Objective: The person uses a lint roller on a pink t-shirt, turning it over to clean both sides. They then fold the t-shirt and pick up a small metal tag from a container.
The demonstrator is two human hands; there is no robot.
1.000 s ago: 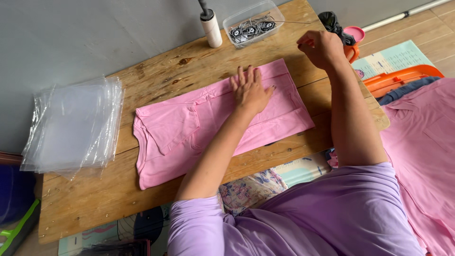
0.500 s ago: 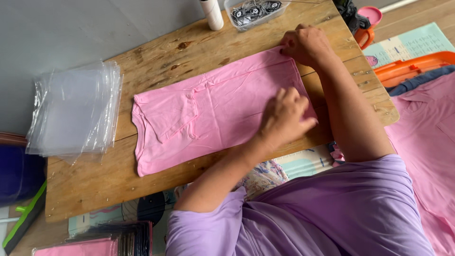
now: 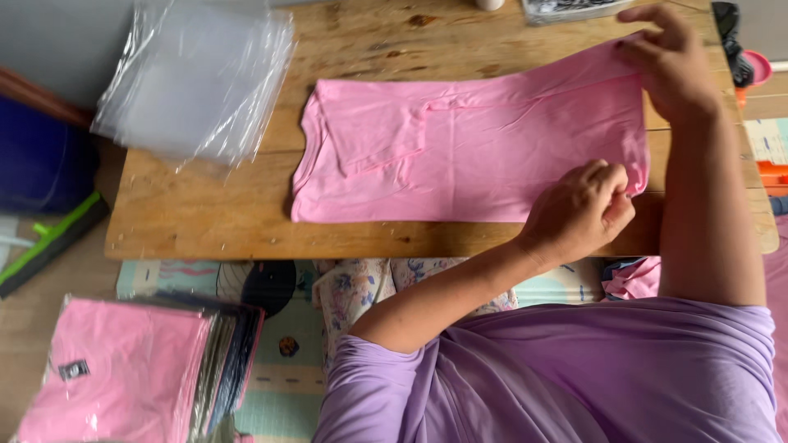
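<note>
My left hand [image 3: 584,207] is curled, pinching the near right corner of the pink shirt [image 3: 460,152]. My right hand [image 3: 675,61] reaches forward, fingers gripping the far right corner. Shirt lies flat, folded into a long rectangle on the worn wooden table [image 3: 205,221]. Soft knit cloth; crinkly clear plastic bags [image 3: 197,78] lie at the far left.

Left hand [image 3: 584,207] curled, fingertips pinched shut, forearm angled up-right. Right hand [image 3: 671,59] extended forward, fingers bent in pinch, arm nearly straight.
</note>
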